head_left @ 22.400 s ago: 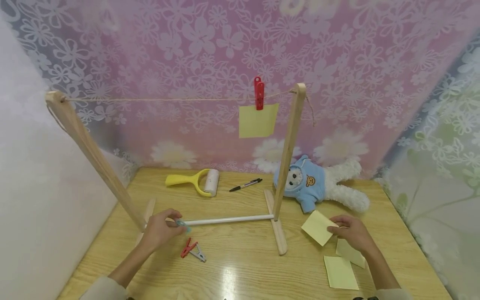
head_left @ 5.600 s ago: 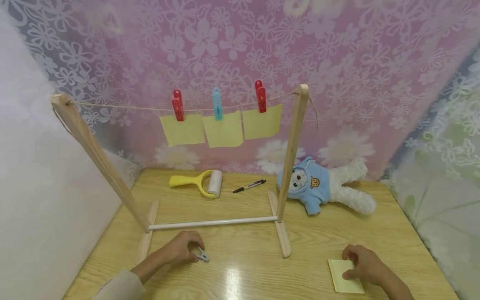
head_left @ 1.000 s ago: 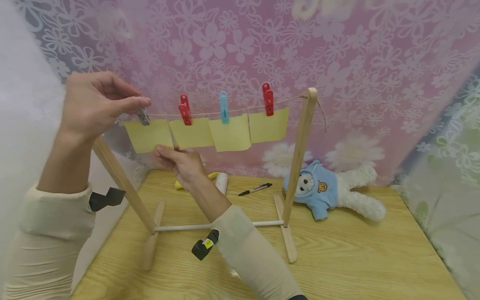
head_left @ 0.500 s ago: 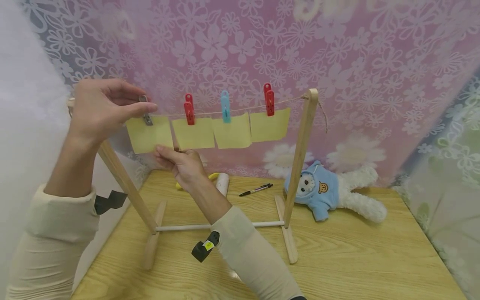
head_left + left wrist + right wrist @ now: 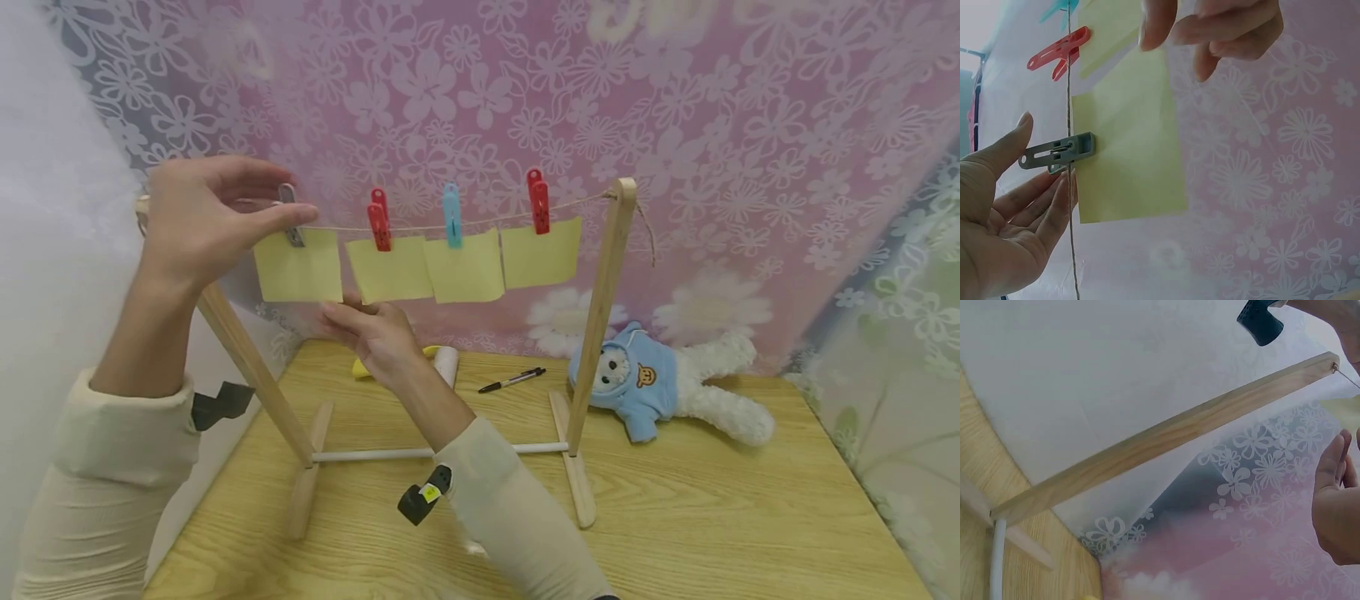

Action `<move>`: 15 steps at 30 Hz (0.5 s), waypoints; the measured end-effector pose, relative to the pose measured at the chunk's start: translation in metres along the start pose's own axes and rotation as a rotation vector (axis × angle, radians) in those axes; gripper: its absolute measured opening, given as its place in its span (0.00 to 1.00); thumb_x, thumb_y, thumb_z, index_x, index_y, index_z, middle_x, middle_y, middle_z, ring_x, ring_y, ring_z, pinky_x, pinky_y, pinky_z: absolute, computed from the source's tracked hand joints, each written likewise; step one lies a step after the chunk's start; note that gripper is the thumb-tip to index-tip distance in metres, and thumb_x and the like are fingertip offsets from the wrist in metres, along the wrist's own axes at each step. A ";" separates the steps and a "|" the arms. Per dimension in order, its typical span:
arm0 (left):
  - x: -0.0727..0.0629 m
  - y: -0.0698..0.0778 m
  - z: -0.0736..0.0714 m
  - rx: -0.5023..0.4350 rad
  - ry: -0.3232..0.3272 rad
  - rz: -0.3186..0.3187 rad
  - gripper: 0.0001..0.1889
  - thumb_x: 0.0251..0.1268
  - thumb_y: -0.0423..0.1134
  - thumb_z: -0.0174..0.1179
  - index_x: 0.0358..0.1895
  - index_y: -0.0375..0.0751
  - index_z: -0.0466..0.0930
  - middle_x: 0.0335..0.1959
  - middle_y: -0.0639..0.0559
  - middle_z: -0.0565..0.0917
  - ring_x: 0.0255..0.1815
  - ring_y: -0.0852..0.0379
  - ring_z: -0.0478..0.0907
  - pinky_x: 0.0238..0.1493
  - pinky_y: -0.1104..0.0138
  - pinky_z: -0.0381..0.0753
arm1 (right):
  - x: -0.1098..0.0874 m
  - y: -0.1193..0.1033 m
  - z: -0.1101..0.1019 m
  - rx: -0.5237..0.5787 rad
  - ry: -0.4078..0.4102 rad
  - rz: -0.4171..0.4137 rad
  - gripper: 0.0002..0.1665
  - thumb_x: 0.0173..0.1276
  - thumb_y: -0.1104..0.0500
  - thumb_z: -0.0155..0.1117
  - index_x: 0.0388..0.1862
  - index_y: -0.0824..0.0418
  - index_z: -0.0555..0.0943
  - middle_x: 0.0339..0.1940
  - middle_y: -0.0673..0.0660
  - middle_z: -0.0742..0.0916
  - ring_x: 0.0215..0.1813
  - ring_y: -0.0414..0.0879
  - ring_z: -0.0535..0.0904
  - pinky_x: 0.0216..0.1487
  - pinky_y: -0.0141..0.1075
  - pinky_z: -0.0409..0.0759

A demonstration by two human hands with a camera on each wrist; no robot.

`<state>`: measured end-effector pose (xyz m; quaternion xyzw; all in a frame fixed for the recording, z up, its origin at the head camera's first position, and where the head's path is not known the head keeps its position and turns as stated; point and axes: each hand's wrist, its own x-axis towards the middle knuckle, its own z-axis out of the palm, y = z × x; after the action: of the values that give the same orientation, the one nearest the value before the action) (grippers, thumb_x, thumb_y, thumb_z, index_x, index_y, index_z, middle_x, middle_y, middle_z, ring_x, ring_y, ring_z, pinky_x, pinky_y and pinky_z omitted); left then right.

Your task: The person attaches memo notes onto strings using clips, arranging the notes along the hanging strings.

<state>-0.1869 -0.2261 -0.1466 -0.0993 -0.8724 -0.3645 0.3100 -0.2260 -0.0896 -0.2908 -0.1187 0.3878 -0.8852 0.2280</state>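
Observation:
On the string [image 5: 345, 227] hangs a yellow paper note [image 5: 300, 271], clipped near its top edge by a grey clothespin [image 5: 1060, 150]. My left hand [image 5: 198, 221] is around the clothespin's upper end; in the left wrist view its thumb [image 5: 1021, 125] stands off the clothespin, with the fingers behind the string. Just under the note's lower right corner, my right hand [image 5: 378, 337] has relaxed fingers and holds nothing. Further right, more notes hang from a red clothespin [image 5: 379, 221], a blue clothespin [image 5: 452, 215] and another red clothespin [image 5: 538, 202].
Two wooden posts [image 5: 596, 325] carry the string, joined low down by a white rod [image 5: 360, 456]. Behind lie a yellow-handled lint roller [image 5: 446, 365], partly hidden by my right arm, a pen [image 5: 512, 380] and a plush toy [image 5: 652, 375] in a blue hoodie. Patterned fabric hangs behind.
Early on, a single note hung there; now several do. Within the last half second my right fingers let go of the leftmost note and dropped slightly, and my left fingers loosened from the grey clothespin.

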 end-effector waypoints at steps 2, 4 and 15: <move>-0.001 0.000 0.000 -0.010 -0.004 0.002 0.25 0.43 0.43 0.77 0.46 0.34 0.84 0.43 0.50 0.88 0.32 0.80 0.78 0.38 0.85 0.77 | -0.004 0.001 -0.006 -0.072 -0.010 0.004 0.08 0.66 0.71 0.58 0.31 0.62 0.81 0.30 0.49 0.85 0.37 0.39 0.84 0.52 0.33 0.82; -0.003 0.001 0.000 -0.019 -0.003 0.007 0.26 0.42 0.42 0.77 0.47 0.35 0.83 0.45 0.48 0.87 0.35 0.80 0.78 0.42 0.83 0.77 | -0.008 0.002 -0.014 -0.170 -0.027 0.003 0.07 0.66 0.69 0.59 0.42 0.65 0.82 0.35 0.49 0.85 0.40 0.39 0.83 0.55 0.36 0.80; -0.038 -0.002 0.019 -0.469 0.329 0.234 0.25 0.36 0.24 0.76 0.45 0.26 0.82 0.43 0.51 0.86 0.48 0.58 0.82 0.58 0.69 0.77 | -0.062 0.006 -0.083 -0.811 -0.164 -0.101 0.20 0.62 0.62 0.67 0.54 0.63 0.80 0.55 0.62 0.82 0.47 0.41 0.83 0.48 0.35 0.83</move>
<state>-0.1665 -0.2123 -0.1806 -0.2075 -0.6853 -0.5288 0.4558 -0.2027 -0.0095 -0.3531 -0.2878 0.6794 -0.6583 0.1489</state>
